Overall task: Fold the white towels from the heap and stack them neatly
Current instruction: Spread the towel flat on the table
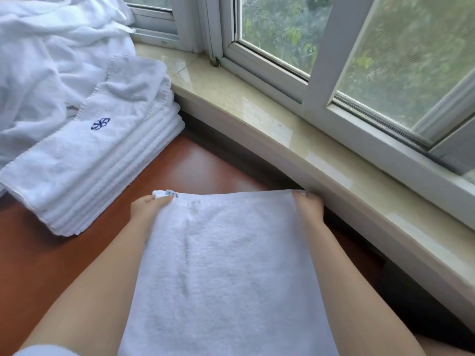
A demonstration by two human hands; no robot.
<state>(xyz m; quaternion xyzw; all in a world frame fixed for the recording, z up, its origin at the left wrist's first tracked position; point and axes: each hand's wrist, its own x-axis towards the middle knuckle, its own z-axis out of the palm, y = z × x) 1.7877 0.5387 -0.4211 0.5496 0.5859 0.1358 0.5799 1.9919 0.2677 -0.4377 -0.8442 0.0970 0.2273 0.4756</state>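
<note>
A white towel [226,265] stretches from my lap out over the reddish-brown table [205,165]. My left hand [146,208] pinches its far left corner, beside a small label. Its far right corner is pinched by my right hand [308,205], close to the window sill. A stack of folded white towels [102,165] lies at the left, the top one bearing a dark blue embroidered mark. Behind the stack rises the loose heap of white towels [43,55].
A pale stone window sill [282,134] runs along the right of the table, with white window frames [321,80] above it. A dark gap lies between table and sill. Bare table surface shows between the stack and the held towel.
</note>
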